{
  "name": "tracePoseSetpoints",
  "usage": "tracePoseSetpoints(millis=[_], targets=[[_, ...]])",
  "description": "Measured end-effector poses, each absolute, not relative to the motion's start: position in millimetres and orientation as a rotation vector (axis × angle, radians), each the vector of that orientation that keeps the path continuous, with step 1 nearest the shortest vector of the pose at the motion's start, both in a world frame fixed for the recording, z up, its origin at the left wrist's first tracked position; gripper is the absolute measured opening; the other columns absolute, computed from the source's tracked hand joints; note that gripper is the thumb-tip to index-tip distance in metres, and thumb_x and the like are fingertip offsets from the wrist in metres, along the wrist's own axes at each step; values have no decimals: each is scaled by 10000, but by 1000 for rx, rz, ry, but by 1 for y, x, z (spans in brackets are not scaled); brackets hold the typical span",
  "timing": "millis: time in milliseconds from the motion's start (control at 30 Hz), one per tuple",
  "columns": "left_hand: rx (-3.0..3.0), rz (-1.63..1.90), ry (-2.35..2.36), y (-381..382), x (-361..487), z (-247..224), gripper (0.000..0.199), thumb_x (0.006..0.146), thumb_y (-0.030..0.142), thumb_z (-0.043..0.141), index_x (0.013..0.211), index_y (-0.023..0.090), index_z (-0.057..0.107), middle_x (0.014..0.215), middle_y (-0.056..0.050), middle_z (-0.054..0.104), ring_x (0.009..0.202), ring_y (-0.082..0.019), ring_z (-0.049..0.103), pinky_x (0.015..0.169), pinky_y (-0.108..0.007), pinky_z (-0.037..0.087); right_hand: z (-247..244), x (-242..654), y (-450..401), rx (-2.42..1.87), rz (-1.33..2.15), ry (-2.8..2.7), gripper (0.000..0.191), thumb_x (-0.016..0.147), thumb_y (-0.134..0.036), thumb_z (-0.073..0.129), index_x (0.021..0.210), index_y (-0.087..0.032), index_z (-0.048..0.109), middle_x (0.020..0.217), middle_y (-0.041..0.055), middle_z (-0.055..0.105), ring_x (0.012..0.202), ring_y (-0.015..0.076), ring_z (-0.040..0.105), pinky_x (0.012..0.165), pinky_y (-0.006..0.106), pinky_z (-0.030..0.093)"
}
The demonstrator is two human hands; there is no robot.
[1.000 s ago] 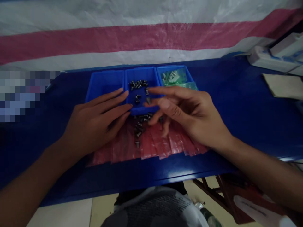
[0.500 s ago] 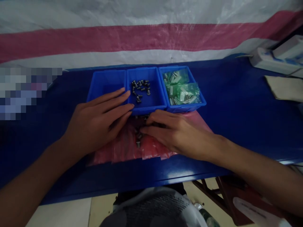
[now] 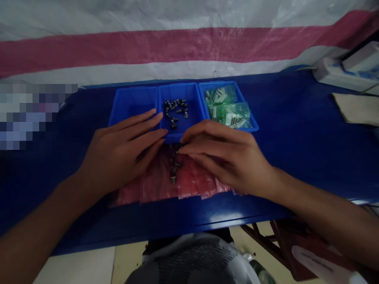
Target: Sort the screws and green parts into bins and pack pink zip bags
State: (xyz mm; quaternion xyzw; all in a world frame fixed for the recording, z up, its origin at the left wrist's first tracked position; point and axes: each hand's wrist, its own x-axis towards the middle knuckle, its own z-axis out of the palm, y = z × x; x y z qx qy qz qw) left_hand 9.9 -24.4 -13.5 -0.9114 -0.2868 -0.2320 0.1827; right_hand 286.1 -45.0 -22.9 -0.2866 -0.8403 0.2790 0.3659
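- While open and flat, left hand (image 3: 121, 156) just in front of and left of the middle blue bin (image 3: 180, 84), with left fingers (image 3: 154, 133) straight, slightly parted and gripping nothing, their tips lying over that bin's near-left corner.
- Right hand (image 3: 226, 157) just in front of and right of the middle blue bin, curled and bunched low, with right fingertips (image 3: 189, 144) drawn together at the bin's front edge beside loose screws (image 3: 174, 157); any screw between them hidden, so a grip impossible to tell.
- Loose screws scattered in a rough line directly in front of the middle blue bin, on overlapping red plastic bags (image 3: 192, 183); dark metal screws (image 3: 174, 112) on the floor inside that bin.
- Left blue bin (image 3: 133, 102) directly left of the middle blue bin; right blue bin (image 3: 217, 83) directly right of it, holding green plastic packets (image 3: 227, 114) of small metal parts.
- Far right of the middle blue bin, on a blue workbench (image 3: 296, 157): a white power strip (image 3: 334, 73) and a beige cloth (image 3: 358, 108).
- Step in hand, as judged: picking loose screws off the red plastic bags. Next move, as judged: calling for a firm pinch on the screws, then a lift clear of the bags.
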Motion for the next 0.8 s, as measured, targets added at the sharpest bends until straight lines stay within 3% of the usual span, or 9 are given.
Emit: tracePoseSetpoints(millis=[67,267,467,600,733,800], targets=[[-2571,-653,-798,-24,10,-14,158,1090,198,658,1221,169,739,1381,-136,791,1354,-261,740,1106,-394,683,-16,286,-47,-676,687,-2066,167,1091,-184,657,1138,-253,802,1275,67,801,1161,208,771,1049,400,631],[-2569,-635,-820,-25,8,-12,150,1107,230,643,1228,195,725,1386,-120,791,1351,-252,741,1069,-390,703,-6,282,-50,-758,945,-1847,47,1001,-260,827,1041,-239,840,969,5,850,837,153,784,728,272,646],[-2565,-636,-812,-26,8,-11,159,1086,194,665,1235,181,721,1386,-130,790,1349,-263,743,1068,-395,705,-10,281,-49,-682,1254,-1641,145,971,-155,833,1101,-217,850,991,-4,849,732,93,773,656,194,638],[-2565,-652,-815,-25,8,-13,160,1089,220,672,1241,205,720,1417,-107,778,1363,-255,734,1076,-385,701,-9,281,-50,-647,1336,-1598,71,969,-166,835,1035,-186,822,1015,18,832,774,115,797,669,214,657],[-2557,-644,-829,-25,7,-15,158,1092,221,670,1244,218,714,1411,-99,782,1352,-252,741,1062,-383,708,-7,280,-51,-705,1258,-1618,107,918,-163,886,982,-198,807,681,-69,725,547,76,665,520,186,543],[-2557,-645,-838,-25,7,-16,164,1094,209,662,1250,214,712,1411,-103,781,1357,-255,740,1072,-395,706,-8,279,-51,-733,1317,-1594,104,924,-204,893,895,-201,793,604,-78,695,471,78,635,456,186,514]])
